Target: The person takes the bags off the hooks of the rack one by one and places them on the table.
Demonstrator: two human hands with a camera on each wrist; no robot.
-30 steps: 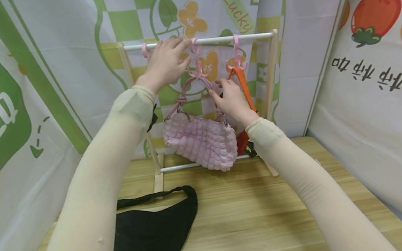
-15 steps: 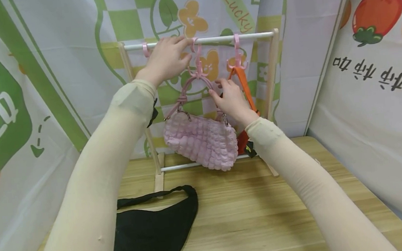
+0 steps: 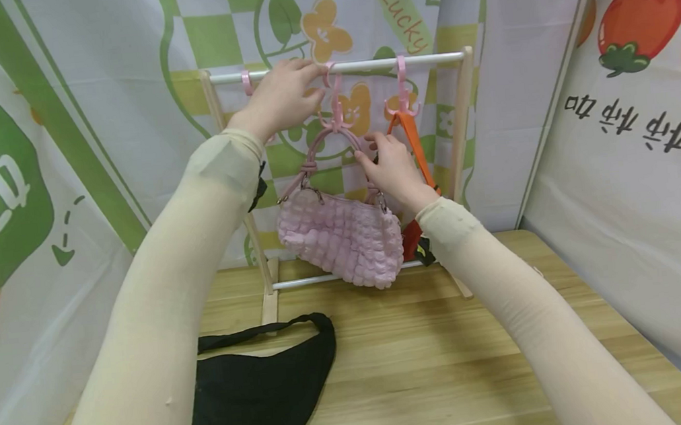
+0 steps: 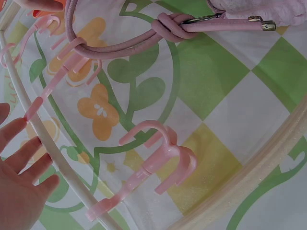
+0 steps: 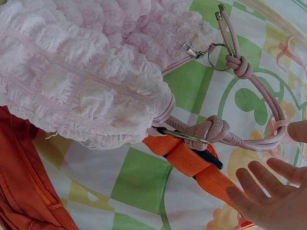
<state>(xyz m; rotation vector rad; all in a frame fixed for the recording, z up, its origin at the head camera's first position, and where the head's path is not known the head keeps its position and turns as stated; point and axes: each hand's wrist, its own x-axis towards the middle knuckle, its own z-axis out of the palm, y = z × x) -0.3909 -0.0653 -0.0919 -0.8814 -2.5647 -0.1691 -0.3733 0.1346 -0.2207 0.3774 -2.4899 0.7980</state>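
A pink puffy handbag (image 3: 342, 236) hangs by its knotted handle (image 5: 261, 91) from the middle pink hook (image 3: 336, 108) on a rack. My left hand (image 3: 284, 97) is at the rack's top rail (image 3: 364, 66), left of that hook. In the left wrist view its fingers are spread, and one fingertip (image 4: 21, 123) appears to touch the hook's upper end. My right hand (image 3: 394, 170) is beside the right side of the handle, fingers extended and holding nothing. Behind it hangs an orange strap (image 3: 412, 142) on the right pink hook (image 3: 403, 92), joined to an orange-red bag (image 5: 29, 177).
A black sling-shaped bag (image 3: 259, 395) lies on the wooden table (image 3: 415, 368) at front left, partly behind my left arm. A third pink hook (image 4: 160, 158) hangs at the rail's left with nothing on it. Printed curtains (image 3: 607, 202) stand close behind and on both sides.
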